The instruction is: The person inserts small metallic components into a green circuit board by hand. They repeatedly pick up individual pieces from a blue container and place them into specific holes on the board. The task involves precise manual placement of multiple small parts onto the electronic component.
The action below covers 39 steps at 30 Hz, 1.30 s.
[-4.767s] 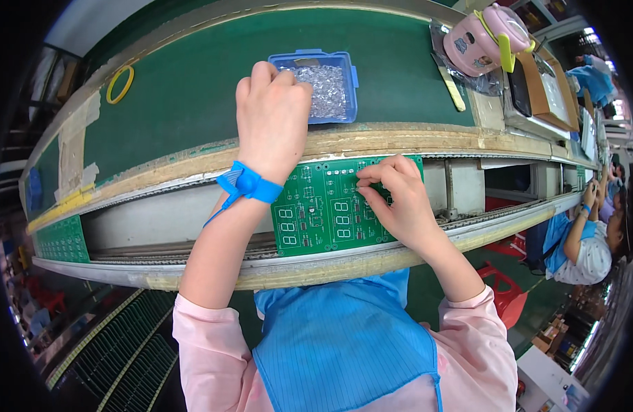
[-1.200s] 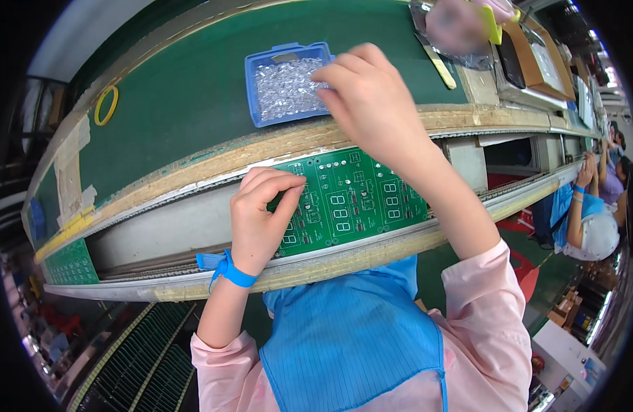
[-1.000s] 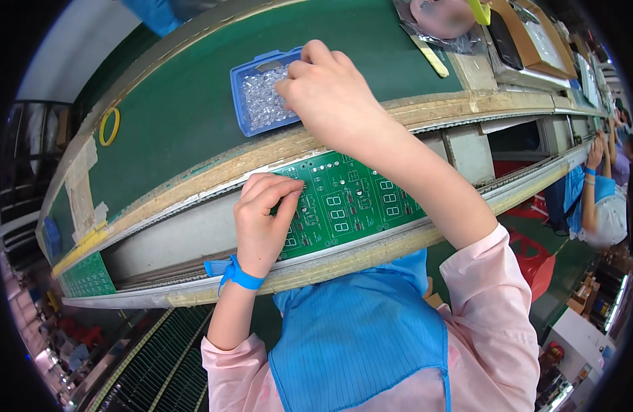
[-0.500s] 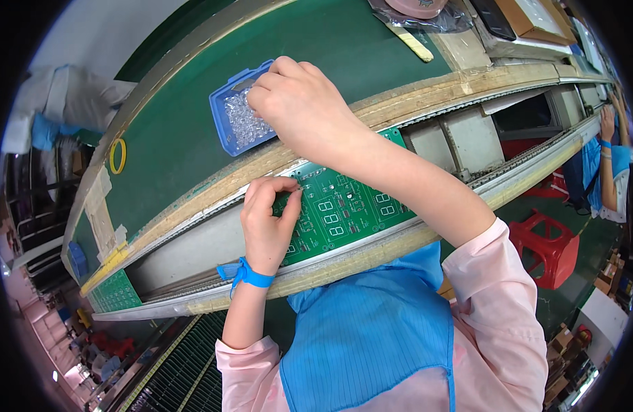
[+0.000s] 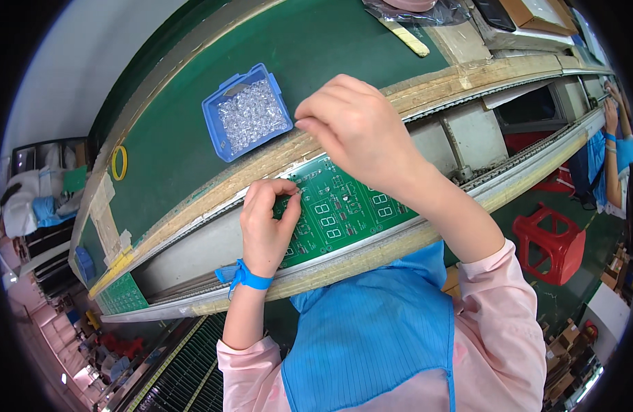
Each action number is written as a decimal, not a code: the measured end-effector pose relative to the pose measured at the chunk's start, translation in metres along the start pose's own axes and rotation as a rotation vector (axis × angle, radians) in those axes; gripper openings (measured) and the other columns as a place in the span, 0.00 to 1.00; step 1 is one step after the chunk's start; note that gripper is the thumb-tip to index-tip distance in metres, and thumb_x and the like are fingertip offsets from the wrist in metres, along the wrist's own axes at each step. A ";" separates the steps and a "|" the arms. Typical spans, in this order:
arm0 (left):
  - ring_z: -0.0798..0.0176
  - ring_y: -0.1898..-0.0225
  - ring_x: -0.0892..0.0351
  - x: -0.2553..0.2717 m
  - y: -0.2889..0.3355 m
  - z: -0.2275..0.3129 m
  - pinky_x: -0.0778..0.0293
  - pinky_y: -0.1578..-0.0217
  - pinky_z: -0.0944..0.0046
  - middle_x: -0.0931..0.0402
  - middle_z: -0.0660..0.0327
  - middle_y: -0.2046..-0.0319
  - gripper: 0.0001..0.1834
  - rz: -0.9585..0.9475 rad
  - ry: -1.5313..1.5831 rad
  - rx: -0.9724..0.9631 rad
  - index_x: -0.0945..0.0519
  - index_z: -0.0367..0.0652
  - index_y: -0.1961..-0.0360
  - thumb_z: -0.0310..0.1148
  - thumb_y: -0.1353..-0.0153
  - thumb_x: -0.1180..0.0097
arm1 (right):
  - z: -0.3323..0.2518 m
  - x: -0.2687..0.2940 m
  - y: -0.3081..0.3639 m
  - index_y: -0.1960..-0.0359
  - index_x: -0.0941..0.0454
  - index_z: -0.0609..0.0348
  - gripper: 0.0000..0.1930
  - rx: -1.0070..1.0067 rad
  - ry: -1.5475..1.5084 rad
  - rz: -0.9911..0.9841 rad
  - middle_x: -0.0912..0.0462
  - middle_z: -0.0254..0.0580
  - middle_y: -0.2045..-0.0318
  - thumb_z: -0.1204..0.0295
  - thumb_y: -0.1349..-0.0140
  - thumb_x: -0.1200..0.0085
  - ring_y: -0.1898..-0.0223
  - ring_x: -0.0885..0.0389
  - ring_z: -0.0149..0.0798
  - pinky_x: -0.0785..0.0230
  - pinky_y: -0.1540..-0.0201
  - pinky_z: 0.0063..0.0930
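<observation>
A green circuit board (image 5: 340, 213) with white digit outlines and small parts lies in the rail track in front of me. My left hand (image 5: 267, 216) rests over its left end, thumb and forefinger pinched close to the surface; anything between them is too small to make out. My right hand (image 5: 361, 130) hovers above the board's far edge with fingers closed together, their tips hidden or too small to read. Left of it, a blue tray (image 5: 211, 127) full of small clear parts (image 5: 251, 113) sits on the green bench top, apart from my fingers.
A wooden rail (image 5: 193, 202) separates bench and track. A second green board (image 5: 122, 295) lies at the track's left end. A yellow ring (image 5: 119, 163) and a yellow-handled tool (image 5: 409, 40) are on the bench. A red stool (image 5: 550, 244) stands at right, near another person's arm (image 5: 608, 161).
My right hand has left the tray of clear parts and moved right and toward me, over the board. My left hand keeps its pinch in nearly the same place.
</observation>
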<state>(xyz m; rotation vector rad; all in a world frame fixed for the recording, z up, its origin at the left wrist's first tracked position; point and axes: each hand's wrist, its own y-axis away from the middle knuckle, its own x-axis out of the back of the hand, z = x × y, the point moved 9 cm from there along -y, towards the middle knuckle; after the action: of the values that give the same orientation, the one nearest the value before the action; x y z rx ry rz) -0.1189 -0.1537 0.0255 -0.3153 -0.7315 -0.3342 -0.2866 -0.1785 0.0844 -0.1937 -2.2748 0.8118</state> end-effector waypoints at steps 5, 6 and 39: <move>0.61 0.64 0.19 0.000 0.000 0.001 0.23 0.59 0.64 0.19 0.57 0.66 0.10 -0.002 -0.019 0.000 0.21 0.37 0.64 0.17 0.46 0.36 | 0.017 0.001 0.010 0.69 0.19 0.60 0.04 -0.076 -0.051 0.013 0.18 0.41 0.73 0.74 0.44 0.38 0.64 0.20 0.47 0.28 0.59 0.40; 0.61 0.64 0.19 0.000 0.000 0.001 0.23 0.59 0.64 0.19 0.57 0.67 0.10 -0.003 -0.027 -0.006 0.21 0.37 0.64 0.17 0.46 0.36 | 0.017 0.001 0.011 0.69 0.19 0.60 0.04 -0.083 -0.052 0.007 0.18 0.41 0.72 0.74 0.44 0.38 0.64 0.20 0.47 0.28 0.59 0.41; 0.50 0.59 0.24 0.060 -0.073 0.021 0.27 0.56 0.53 0.19 0.56 0.66 0.08 0.194 -0.514 -0.209 0.16 0.39 0.62 0.26 0.44 0.37 | 0.017 -0.030 0.041 0.54 0.19 0.69 0.09 -0.840 -1.034 -0.414 0.14 0.40 0.60 0.79 0.34 0.42 0.56 0.16 0.29 0.22 0.51 0.23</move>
<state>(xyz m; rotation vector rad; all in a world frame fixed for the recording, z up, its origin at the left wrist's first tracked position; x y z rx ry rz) -0.1192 -0.2221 0.0937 -0.6800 -1.1631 -0.1426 -0.2795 -0.1648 0.0331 0.4205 -3.3222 -0.4464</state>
